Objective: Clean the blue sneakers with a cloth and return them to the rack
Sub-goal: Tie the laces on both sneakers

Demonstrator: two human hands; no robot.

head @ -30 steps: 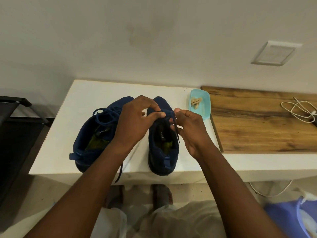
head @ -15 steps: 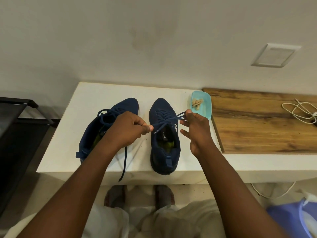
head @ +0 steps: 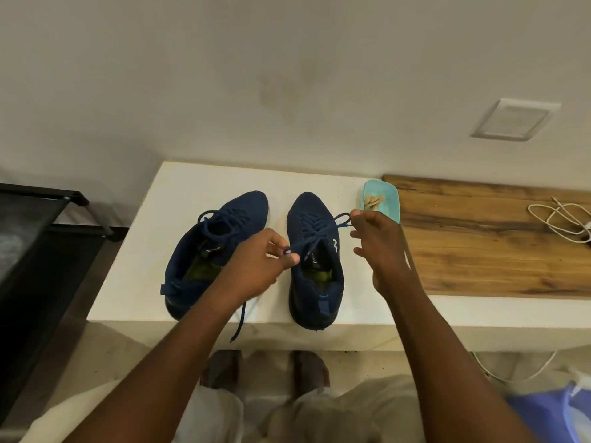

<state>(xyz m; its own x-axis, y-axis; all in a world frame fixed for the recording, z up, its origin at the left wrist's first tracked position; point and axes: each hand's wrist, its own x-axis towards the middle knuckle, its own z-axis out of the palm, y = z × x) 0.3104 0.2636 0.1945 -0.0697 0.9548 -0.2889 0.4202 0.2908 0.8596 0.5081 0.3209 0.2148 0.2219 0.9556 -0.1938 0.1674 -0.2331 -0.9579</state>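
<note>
Two knit blue sneakers (head: 315,251) sit side by side on a smooth white table (head: 179,187). The left hand (head: 256,266) and right hand (head: 377,238) each pinch an end of the thin round lace (head: 323,233), stretched taut between them across the shoe on the right. Behind the right hand lies a glossy turquoise dish (head: 388,203).

Left hand (head: 256,266) and right hand (head: 380,247) pinch lace (head: 319,235).

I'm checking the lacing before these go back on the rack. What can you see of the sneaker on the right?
The right sneaker is dark blue, knit-looking, with a dark sole, heel tab, white mark beside the opening and yellow-green insole. It stands upright on the white table, toe toward the wall, heel at the near edge. Its laces are pulled out sideways: the left hand pinches one end, the right hand the other.
</note>
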